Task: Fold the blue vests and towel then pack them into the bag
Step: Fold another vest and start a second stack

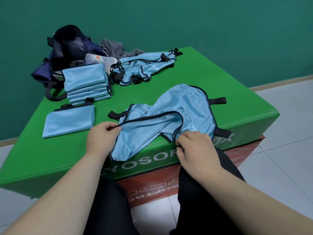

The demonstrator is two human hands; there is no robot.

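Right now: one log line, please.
step: folding vest | left hand: pinches trim | right hand: pinches trim | folded stack: beside bag

Blue vest (184,107): thin shiny mesh cloth w/ dark trim. Green box (228,92): smooth, semi-gloss vinyl-looking cover.

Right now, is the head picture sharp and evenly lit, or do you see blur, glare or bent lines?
In the head view the light is soft and even, without hard shadows; the left hand, right hand and unfolded vest are sharp; the folded stack shows faint sheen; the wide lens bows the green box edges; the dark bag shows little detail.
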